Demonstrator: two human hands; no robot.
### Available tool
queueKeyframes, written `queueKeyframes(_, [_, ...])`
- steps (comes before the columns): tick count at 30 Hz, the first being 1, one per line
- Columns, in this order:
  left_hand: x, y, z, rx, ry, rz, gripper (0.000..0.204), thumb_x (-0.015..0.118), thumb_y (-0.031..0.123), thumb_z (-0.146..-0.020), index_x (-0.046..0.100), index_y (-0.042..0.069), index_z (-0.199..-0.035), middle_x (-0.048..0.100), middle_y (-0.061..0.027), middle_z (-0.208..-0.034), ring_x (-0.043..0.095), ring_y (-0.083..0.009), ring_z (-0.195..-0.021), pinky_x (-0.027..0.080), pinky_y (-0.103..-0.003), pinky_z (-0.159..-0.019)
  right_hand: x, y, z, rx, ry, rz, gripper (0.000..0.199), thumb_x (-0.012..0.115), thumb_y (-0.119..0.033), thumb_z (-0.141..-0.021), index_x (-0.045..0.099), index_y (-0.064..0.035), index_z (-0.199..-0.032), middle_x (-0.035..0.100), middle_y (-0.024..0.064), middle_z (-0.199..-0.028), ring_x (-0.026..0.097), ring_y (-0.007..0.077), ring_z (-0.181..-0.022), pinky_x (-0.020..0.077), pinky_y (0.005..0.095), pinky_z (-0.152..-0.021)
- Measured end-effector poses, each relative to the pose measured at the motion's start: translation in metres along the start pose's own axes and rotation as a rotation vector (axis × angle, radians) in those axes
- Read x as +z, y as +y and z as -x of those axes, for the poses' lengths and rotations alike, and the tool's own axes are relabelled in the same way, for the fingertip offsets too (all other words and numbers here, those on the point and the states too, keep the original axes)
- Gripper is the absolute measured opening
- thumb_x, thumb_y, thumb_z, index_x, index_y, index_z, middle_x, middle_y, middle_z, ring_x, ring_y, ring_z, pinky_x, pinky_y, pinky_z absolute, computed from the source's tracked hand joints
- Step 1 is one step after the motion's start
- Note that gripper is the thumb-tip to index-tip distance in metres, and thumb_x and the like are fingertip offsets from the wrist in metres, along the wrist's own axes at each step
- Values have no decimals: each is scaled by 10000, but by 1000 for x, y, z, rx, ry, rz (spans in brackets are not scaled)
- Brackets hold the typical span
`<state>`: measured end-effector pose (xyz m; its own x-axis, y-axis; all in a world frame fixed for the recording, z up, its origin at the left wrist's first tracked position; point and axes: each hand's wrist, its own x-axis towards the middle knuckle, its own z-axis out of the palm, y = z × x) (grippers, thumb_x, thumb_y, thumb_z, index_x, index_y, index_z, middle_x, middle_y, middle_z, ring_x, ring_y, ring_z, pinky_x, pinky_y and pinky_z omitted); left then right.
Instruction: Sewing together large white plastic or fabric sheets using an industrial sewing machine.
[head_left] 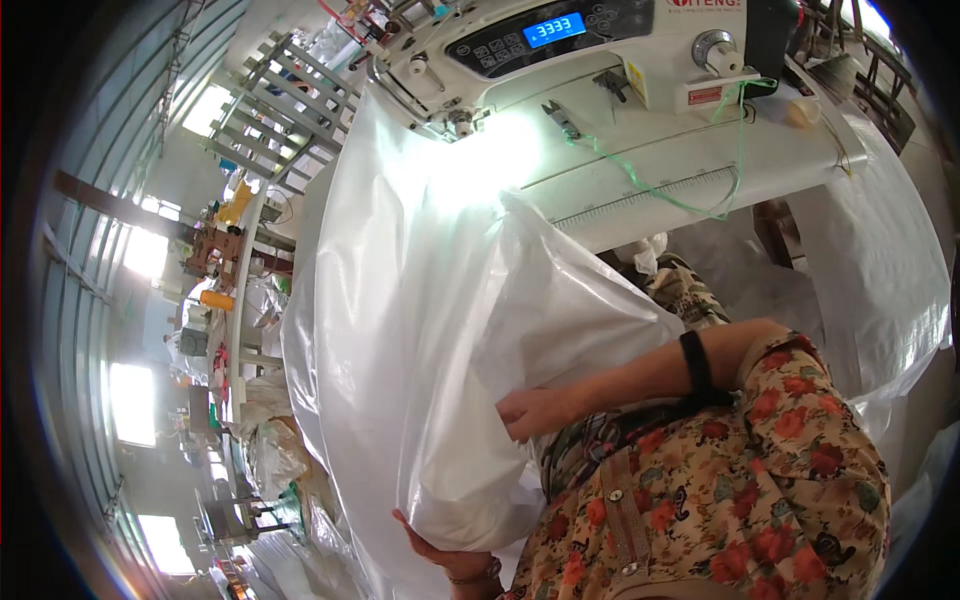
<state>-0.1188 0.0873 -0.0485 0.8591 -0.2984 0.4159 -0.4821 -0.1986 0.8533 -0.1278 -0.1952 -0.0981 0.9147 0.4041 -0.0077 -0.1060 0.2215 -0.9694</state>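
A large glossy white plastic sheet (440,330) hangs in folds from the sewing machine's needle area down to my lap. My right hand (538,412) is closed at the sheet's near side, its fingers curled into the material and their tips hidden. Lower down, my left hand (440,552) lies against the sheet's bottom fold with a finger stretched out; the sheet covers part of it. The white sewing machine (620,85) stands at the top, with a blue-lit display. Bright lamp glare hides the needle and the sheet's upper edge.
On the machine bed (670,165) lie small thread snips (561,119) and a loose green thread (650,190), beside a printed ruler scale. More white sheeting (880,270) hangs at the right. A grey slatted rack (285,105) and a cluttered workbench (243,290) stand at the left.
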Motion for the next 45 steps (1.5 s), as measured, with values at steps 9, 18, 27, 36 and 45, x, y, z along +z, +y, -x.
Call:
queueKeyframes(9, [11,37,-22,374,-104,-421,983,730,443,-866,175,-21,-1531,253,-223,-1571,364,-342,-1406,307,-482,-1161,32,10,-18,-470,-14,-66,460,583,-279,-956,546,-9,-1326,632,158,-1236,597,252,-1069,461,371,-974])
queueKeyframes(18, [-9,-17,-90,-242,79,7,334,640,252,-950,600,-52,-1082,611,-107,-970,543,-178,-877,465,-324,-791,29,-17,47,-373,-129,227,425,587,-288,-956,591,5,-1264,664,180,-1164,612,242,-1048,469,366,-947])
queueKeyframes(27, [62,-4,-106,479,-336,-786,174,771,134,-804,658,24,-878,690,-101,-850,653,-324,-700,526,-391,-676,19,-34,69,260,267,588,646,613,-580,-863,677,37,-680,654,208,-705,648,377,-709,518,452,-710])
queueKeyframes(36, [133,39,-73,127,-797,-428,125,705,96,-872,648,-11,-842,661,-44,-783,615,-116,-628,493,-269,-590,21,3,63,116,430,362,480,643,-436,-868,683,33,-773,603,145,-609,602,270,-565,493,391,-624])
queueKeyframes(45, [100,24,-89,-406,-387,279,110,597,76,-969,636,-11,-915,619,33,-781,515,-19,-667,425,-196,-584,-6,14,98,90,-36,12,245,652,-246,-943,718,-13,-975,685,34,-855,610,106,-774,498,301,-734])
